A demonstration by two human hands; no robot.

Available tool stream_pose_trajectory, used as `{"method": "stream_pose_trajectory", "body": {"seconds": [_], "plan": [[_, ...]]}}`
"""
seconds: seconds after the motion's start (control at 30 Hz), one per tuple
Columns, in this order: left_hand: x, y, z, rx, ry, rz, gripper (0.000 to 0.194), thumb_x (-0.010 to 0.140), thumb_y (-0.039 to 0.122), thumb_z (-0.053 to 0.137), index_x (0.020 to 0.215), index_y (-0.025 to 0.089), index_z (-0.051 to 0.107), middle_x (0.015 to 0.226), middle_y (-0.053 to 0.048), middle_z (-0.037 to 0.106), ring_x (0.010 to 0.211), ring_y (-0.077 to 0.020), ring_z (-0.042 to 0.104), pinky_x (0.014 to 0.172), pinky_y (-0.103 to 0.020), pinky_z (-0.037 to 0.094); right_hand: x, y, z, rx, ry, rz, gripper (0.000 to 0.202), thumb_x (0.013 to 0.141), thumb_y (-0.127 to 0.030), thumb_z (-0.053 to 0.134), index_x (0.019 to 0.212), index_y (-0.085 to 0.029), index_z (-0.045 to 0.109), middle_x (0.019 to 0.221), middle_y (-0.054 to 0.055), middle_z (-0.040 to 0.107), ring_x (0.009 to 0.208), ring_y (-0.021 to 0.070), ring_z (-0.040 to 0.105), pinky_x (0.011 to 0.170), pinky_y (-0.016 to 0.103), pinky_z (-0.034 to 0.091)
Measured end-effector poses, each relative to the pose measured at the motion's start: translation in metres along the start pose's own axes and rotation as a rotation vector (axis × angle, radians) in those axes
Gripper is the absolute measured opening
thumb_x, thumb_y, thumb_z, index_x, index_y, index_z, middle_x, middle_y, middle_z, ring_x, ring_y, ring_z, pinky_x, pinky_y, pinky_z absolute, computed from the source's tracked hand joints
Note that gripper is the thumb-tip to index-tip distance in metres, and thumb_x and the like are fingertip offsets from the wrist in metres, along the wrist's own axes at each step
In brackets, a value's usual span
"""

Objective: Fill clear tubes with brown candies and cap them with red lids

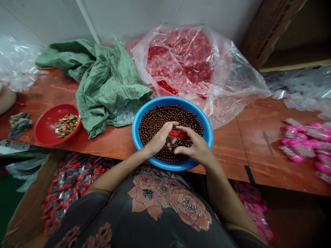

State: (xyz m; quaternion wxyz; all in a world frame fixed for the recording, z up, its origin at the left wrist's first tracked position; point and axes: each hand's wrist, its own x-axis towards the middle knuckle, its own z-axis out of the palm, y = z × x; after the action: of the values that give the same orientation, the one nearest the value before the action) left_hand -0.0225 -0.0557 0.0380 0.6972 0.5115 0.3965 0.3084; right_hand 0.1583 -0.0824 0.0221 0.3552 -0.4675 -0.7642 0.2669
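Note:
A blue basin (134,137) full of small brown balls (165,115) stands at the table's front edge. Over the balls, my left hand (162,138) is closed round a small clear container with a red part (177,134) at its top. My right hand (193,144) comes in from the right, its thumb and fingers spread apart in a curve, fingertips beside the red part. Whether those fingertips touch it is hard to tell. The container's lower portion is mostly hidden by my left fingers.
Behind the basin lies a clear bag of red pieces (181,62), beside a green sack (103,79). A red bowl (41,125) holds wrapped sweets. Pink-capped packs (307,141) lie right; red-capped containers (69,182) fill a box below left.

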Motion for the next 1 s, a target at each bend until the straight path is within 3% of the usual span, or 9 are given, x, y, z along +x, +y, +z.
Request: {"method": "stream_pose_trajectory", "body": {"seconds": [0.07, 0.17, 0.27, 0.4, 0.53, 0.6, 0.7, 0.83, 1.0], "plan": [[0.000, 0.003, -0.007, 0.160, -0.073, 0.091, 0.053, 0.100, 0.056, 0.032, 0.134, 0.020, 0.051, 0.099, -0.008, 0.069, 0.086, -0.0186, 0.066, 0.082, -0.034, 0.055, 0.000, 0.000, -0.009, 0.053, -0.014, 0.063, 0.065, 0.075, -0.062, 0.073, 0.127, -0.026, 0.059, 0.111, 0.007, 0.067, 0.098, 0.0242, 0.066, 0.082, 0.039, 0.057], [0.003, 0.001, -0.013, 0.322, -0.121, 0.187, 0.053, 0.098, 0.055, 0.039, 0.135, 0.019, 0.052, 0.142, -0.012, 0.056, 0.132, -0.0267, 0.051, 0.115, -0.044, 0.038, 0.000, -0.008, -0.009, -0.050, 0.058, 0.024, 0.069, 0.076, -0.057, 0.075, 0.133, -0.025, 0.055, 0.116, 0.010, 0.064, 0.104, 0.0257, 0.063, 0.089, 0.042, 0.056], [0.008, -0.009, -0.011, 0.391, -0.043, 0.153, 0.057, 0.099, 0.053, 0.039, 0.142, 0.018, 0.047, 0.154, -0.014, 0.044, 0.144, -0.0257, 0.039, 0.123, -0.045, 0.026, -0.002, -0.017, 0.003, -0.213, 0.099, -0.070, 0.080, 0.078, -0.050, 0.075, 0.145, -0.021, 0.041, 0.127, 0.015, 0.058, 0.117, 0.0296, 0.058, 0.100, 0.048, 0.052], [0.008, -0.018, -0.004, 0.399, 0.121, 0.164, 0.060, 0.100, 0.052, 0.036, 0.144, 0.013, 0.046, 0.154, -0.016, 0.043, 0.145, -0.0239, 0.038, 0.123, -0.043, 0.025, -0.004, -0.019, 0.021, -0.359, 0.138, -0.148, 0.078, 0.085, -0.039, 0.070, 0.149, -0.016, 0.033, 0.128, 0.019, 0.056, 0.120, 0.0318, 0.057, 0.102, 0.051, 0.051], [0.005, -0.011, -0.008, 0.214, 0.139, 0.102, 0.062, 0.099, 0.060, 0.032, 0.131, 0.015, 0.059, 0.134, -0.015, 0.063, 0.126, -0.0234, 0.058, 0.110, -0.039, 0.044, -0.003, -0.017, 0.026, -0.318, 0.170, -0.154, 0.074, 0.084, -0.040, 0.072, 0.146, -0.017, 0.037, 0.125, 0.018, 0.059, 0.116, 0.0296, 0.059, 0.100, 0.049, 0.052], [0.005, -0.005, -0.012, 0.074, 0.013, -0.039, 0.070, 0.097, 0.067, 0.027, 0.128, 0.015, 0.061, 0.103, -0.013, 0.073, 0.093, -0.0216, 0.070, 0.084, -0.036, 0.057, -0.002, -0.018, 0.027, -0.244, 0.154, -0.137, 0.078, 0.081, -0.047, 0.074, 0.144, -0.019, 0.039, 0.126, 0.016, 0.060, 0.117, 0.0290, 0.059, 0.100, 0.047, 0.052], [0.004, 0.000, -0.011, -0.047, -0.095, -0.138, 0.068, 0.093, 0.068, 0.040, 0.136, 0.016, 0.053, 0.068, -0.003, 0.064, 0.053, -0.0146, 0.062, 0.050, -0.026, 0.050, -0.002, -0.018, 0.031, -0.253, 0.114, -0.139, 0.084, 0.077, -0.057, 0.074, 0.142, -0.016, 0.039, 0.125, 0.017, 0.060, 0.117, 0.0307, 0.058, 0.099, 0.048, 0.051], [0.000, -0.003, 0.002, -0.058, 0.120, -0.071, 0.060, 0.095, 0.061, 0.043, 0.138, 0.019, 0.050, 0.062, 0.002, 0.055, 0.046, -0.0103, 0.052, 0.044, -0.022, 0.044, 0.000, -0.018, 0.033, -0.451, 0.054, -0.134, 0.077, 0.080, -0.057, 0.069, 0.136, -0.010, 0.044, 0.124, 0.020, 0.059, 0.114, 0.0339, 0.056, 0.096, 0.050, 0.048], [-0.003, -0.009, 0.008, -0.040, 0.258, -0.092, 0.054, 0.098, 0.051, 0.039, 0.145, 0.024, 0.040, 0.082, -0.002, 0.064, 0.047, -0.0097, 0.053, 0.045, -0.024, 0.047, 0.006, -0.017, 0.028, -0.597, 0.050, -0.266, 0.057, 0.084, -0.056, 0.060, 0.119, -0.012, 0.054, 0.109, 0.017, 0.063, 0.099, 0.0293, 0.057, 0.086, 0.043, 0.046]]}}
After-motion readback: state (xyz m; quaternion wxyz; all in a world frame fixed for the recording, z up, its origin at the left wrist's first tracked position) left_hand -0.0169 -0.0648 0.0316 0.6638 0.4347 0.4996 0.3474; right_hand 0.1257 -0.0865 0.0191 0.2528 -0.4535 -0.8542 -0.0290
